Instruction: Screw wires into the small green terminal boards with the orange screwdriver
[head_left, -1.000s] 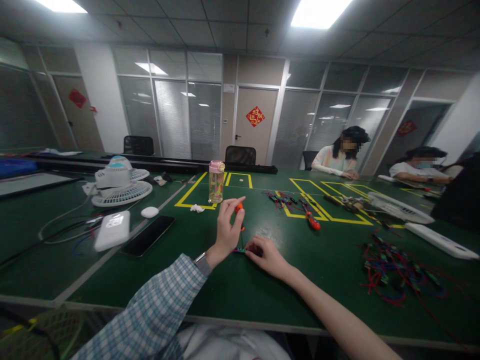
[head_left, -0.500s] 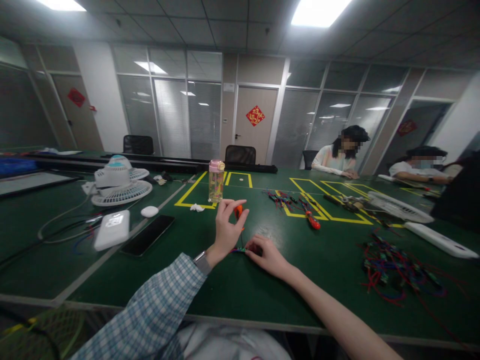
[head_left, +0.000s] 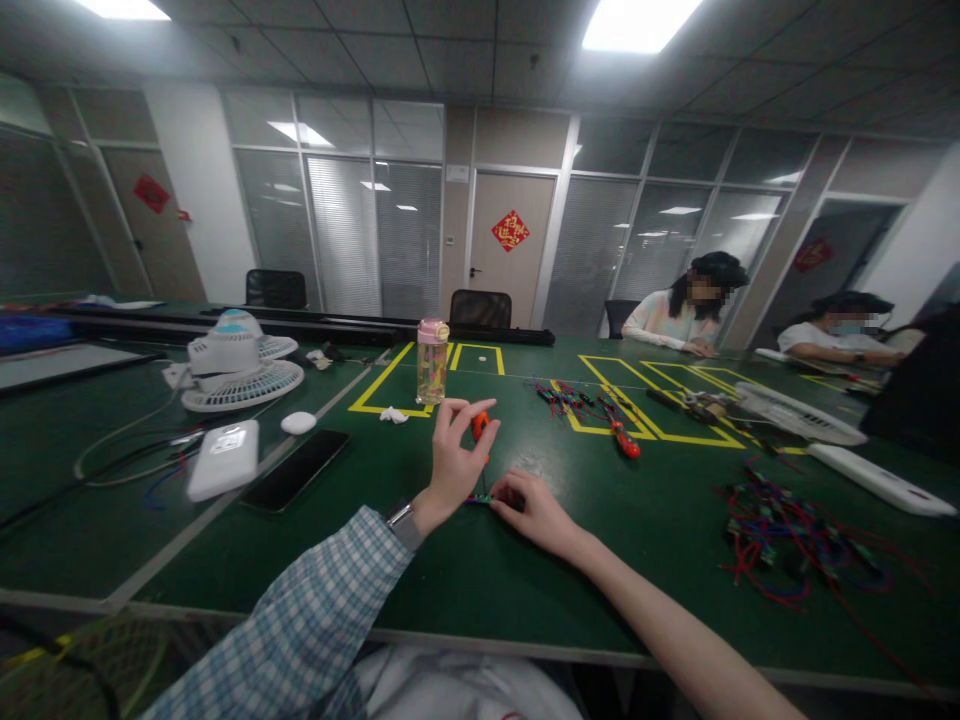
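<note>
1. The left hand (head_left: 456,458) is raised above the near middle of the green table (head_left: 450,600); its fingers and thumb are curled round the orange handle of a screwdriver (head_left: 480,427), which stands nearly upright with its dark shaft pointing down.
2. The small circuit board (head_left: 478,499) lies on the table below the left hand, at the foot of that shaft; whether the tip touches it is too small to tell.
3. The right hand (head_left: 534,512) rests on the table just right of the board; thumb and forefinger are pinched on its right end, the other fingers bent.
4. To the right lies a tangle of wired boards (head_left: 787,540); farther off are a red-handled screwdriver (head_left: 625,440) and a smaller wire bundle (head_left: 562,398).
5. Beyond the left hand stands a pink-lidded bottle (head_left: 432,372); a black phone (head_left: 298,470) lies to the left, near a white power bank (head_left: 225,460).
</note>
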